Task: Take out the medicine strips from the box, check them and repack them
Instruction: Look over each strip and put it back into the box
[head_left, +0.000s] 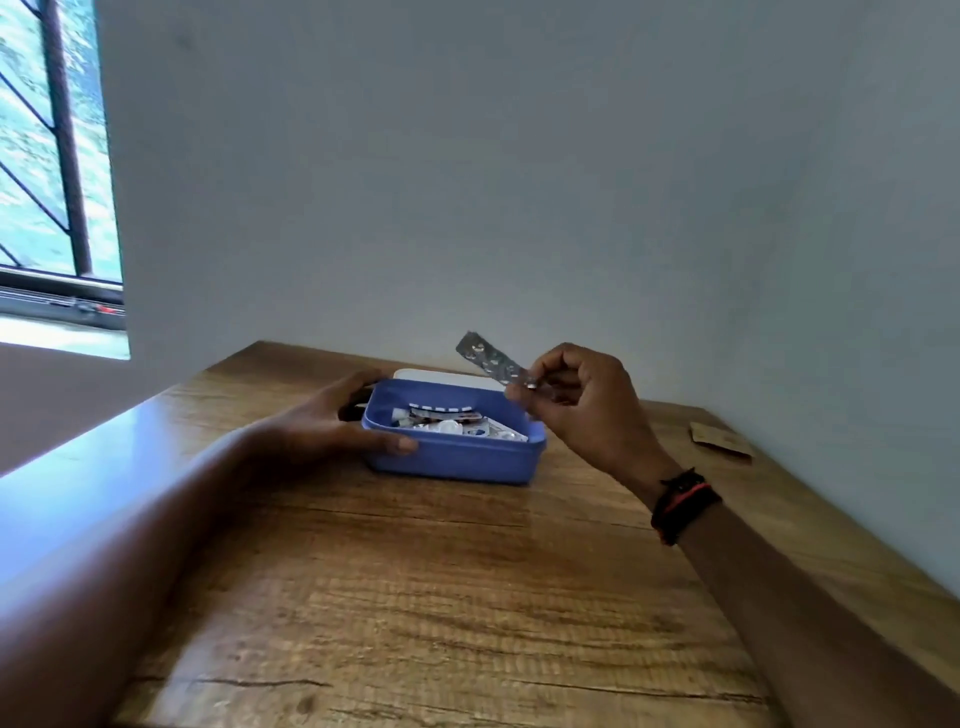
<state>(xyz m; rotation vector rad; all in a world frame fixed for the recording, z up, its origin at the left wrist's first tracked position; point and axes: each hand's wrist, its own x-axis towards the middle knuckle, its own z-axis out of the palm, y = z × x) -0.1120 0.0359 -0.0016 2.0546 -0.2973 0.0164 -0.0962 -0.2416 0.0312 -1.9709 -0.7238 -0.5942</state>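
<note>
Right grip (587, 410): pinches the lower end of 1 foil medicine strip (492, 359) between thumb and fingertips, the other fingers curled in behind. It holds nothing else.
Left grip (327, 421): wrapped round the left end of the blue box (452, 460), thumb on the near wall and fingers round the far side, steadying it on the counter (415, 597).
Held strip: lifted clear of the box, above its far right corner. Its long axis slants from the pinch up and to the left, towards the wall (519, 182).
Box contents: more strips (457, 425) lie in a loose heap inside. I cannot count them.
Lid (441, 375): white, lying flat just behind the box.
Step in hand: judged to be checking the 1st strips taken out. With most of them in the box, the task looks early.
Key relation: the open box lies just below and left of the right grip, and bare counter lies nearer the person. The right grip already has the strip, so it alone can set it down while the left holds the box.
Risk: the strip is held by 1 end only, so it could slip or swing.
Elsewhere: a cardboard scrap (719, 440) near the wall at right, a dark wristband (683, 501) on the right wrist, and a barred window (57, 156) at left.
</note>
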